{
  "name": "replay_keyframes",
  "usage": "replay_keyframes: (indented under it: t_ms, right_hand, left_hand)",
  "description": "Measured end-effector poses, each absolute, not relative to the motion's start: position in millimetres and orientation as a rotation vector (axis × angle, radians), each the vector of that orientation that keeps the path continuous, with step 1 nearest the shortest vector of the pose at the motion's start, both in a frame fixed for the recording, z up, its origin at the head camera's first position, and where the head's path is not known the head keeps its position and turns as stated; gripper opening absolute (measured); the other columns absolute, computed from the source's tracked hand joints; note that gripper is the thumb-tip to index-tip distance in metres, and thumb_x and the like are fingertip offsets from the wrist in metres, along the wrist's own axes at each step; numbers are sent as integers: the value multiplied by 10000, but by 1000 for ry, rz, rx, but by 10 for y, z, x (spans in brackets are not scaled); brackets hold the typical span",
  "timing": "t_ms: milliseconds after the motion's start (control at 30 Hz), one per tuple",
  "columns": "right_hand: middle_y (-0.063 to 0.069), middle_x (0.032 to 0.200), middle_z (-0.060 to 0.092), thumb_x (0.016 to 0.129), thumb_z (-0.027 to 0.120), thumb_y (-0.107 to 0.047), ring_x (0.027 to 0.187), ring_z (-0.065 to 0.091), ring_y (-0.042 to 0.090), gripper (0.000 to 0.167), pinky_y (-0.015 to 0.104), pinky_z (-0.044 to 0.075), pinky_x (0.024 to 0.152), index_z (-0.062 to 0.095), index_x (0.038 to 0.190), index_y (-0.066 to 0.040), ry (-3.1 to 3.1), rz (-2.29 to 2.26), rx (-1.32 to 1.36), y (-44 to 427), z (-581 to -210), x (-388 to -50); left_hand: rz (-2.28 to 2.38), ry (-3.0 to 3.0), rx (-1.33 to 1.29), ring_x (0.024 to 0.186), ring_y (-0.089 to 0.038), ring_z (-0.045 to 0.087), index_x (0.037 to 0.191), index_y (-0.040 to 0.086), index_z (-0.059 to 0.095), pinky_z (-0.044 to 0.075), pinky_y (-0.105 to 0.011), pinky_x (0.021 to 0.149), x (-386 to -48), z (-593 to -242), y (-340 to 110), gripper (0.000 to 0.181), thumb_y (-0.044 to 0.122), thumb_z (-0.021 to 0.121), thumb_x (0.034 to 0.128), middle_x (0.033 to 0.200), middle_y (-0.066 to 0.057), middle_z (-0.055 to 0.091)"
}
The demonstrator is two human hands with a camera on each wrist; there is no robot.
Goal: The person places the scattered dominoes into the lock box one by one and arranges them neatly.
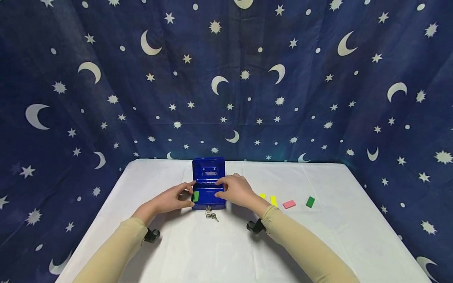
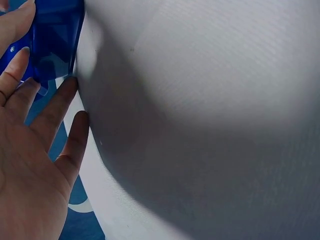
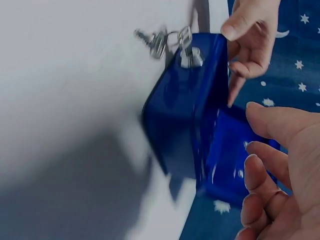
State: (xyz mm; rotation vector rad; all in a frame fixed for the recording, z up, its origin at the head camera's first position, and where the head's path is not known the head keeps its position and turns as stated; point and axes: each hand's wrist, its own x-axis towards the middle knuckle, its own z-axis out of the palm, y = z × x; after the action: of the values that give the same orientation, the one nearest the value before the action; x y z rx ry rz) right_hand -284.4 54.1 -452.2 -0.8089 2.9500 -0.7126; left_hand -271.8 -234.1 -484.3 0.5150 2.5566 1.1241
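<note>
A small blue metal cash box [image 1: 209, 205] stands on the table with its lid [image 1: 209, 168] raised at the back. A green tile [image 1: 196, 196] lies inside at the left. At the box's left side, my left hand [image 1: 175, 198] touches the edge, thumb near the front corner and index finger near the hinge. My right hand [image 1: 238, 190] is over the box's right side, thumb and index finger apart; nothing shows between them. In the right wrist view, the lock at the front holds a key, and another key [image 3: 157, 44] hangs from it.
Right of the box, two yellow tiles [image 1: 273, 201], a pink tile [image 1: 289, 204] and a dark green tile [image 1: 310, 202] lie on the white tablecloth [image 1: 212, 251]. My right forearm partly covers the yellow ones. Behind the table hangs a dark blue curtain [image 1: 244, 98] with moons and stars.
</note>
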Motion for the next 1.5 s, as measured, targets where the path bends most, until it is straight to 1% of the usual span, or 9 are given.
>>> replay_keyframes:
  t_ms: [200, 367, 500, 733, 867, 1100, 1267, 1500]
  right_hand:
    - [-152, 749, 540, 868, 788, -408, 812, 466, 139, 394, 360, 378, 765, 737, 1202, -206, 3013, -753, -819, 993, -4481, -2777]
    - [-173, 785, 551, 873, 786, -396, 799, 459, 120, 372, 343, 376, 749, 742, 1197, -220, 3059, -749, -754, 1444, -4498, -2727]
    - [-160, 815, 563, 885, 780, -382, 802, 463, 126, 372, 348, 372, 735, 734, 1211, -210, 3092, -745, -662, 1840, -4518, -2684]
    - [-125, 829, 590, 888, 785, -339, 838, 515, 160, 360, 358, 413, 745, 737, 1205, -174, 3168, -805, -512, 2502, -4619, -2582]
    - [-87, 853, 608, 906, 772, -340, 851, 523, 182, 392, 366, 416, 744, 724, 1232, -128, 3174, -858, -420, 2796, -4686, -2524]
    - [-58, 895, 635, 926, 752, -378, 866, 549, 193, 424, 368, 436, 739, 712, 1246, -102, 3190, -908, -339, 3077, -4747, -2437]
    - [-31, 946, 658, 930, 741, -408, 926, 572, 226, 454, 388, 448, 758, 700, 1261, -99, 3192, -901, -284, 3174, -4743, -2408]
    - [38, 998, 686, 935, 739, -393, 951, 586, 263, 474, 408, 460, 776, 685, 1272, -63, 3191, -911, -237, 3311, -4718, -2434]
  left_hand:
    - [1071, 2598, 534, 1362, -262, 506, 1149, 172, 548, 358, -522, 1145, -2708, -4855, -2355, 373, 367, 766, 917, 1643, -27, 312]
    - [1064, 2600, 542, 1353, -239, 517, 1146, 175, 555, 361, -513, 1144, -2715, -4860, -2349, 377, 384, 766, 914, 1641, -11, 315]
    - [1066, 2608, 548, 1354, -245, 518, 1140, 173, 564, 349, -524, 1149, -2722, -4853, -2349, 374, 389, 767, 912, 1635, -15, 328]
    - [1062, 2625, 541, 1368, -269, 501, 1134, 164, 569, 334, -554, 1149, -2681, -4844, -2324, 377, 391, 769, 909, 1630, -23, 340]
    - [1054, 2638, 542, 1364, -267, 506, 1129, 175, 568, 328, -562, 1150, -2666, -4862, -2318, 384, 401, 777, 899, 1626, -23, 348]
    - [1076, 2626, 543, 1351, -277, 518, 1128, 173, 548, 329, -558, 1150, -2639, -4872, -2305, 392, 385, 783, 896, 1622, -47, 354]
    - [1059, 2626, 552, 1344, -273, 527, 1133, 175, 544, 348, -541, 1144, -2649, -4875, -2311, 387, 378, 778, 902, 1624, -46, 350]
    - [1032, 2637, 540, 1340, -270, 531, 1136, 178, 550, 353, -546, 1141, -2668, -4828, -2318, 390, 387, 779, 899, 1624, -40, 350]
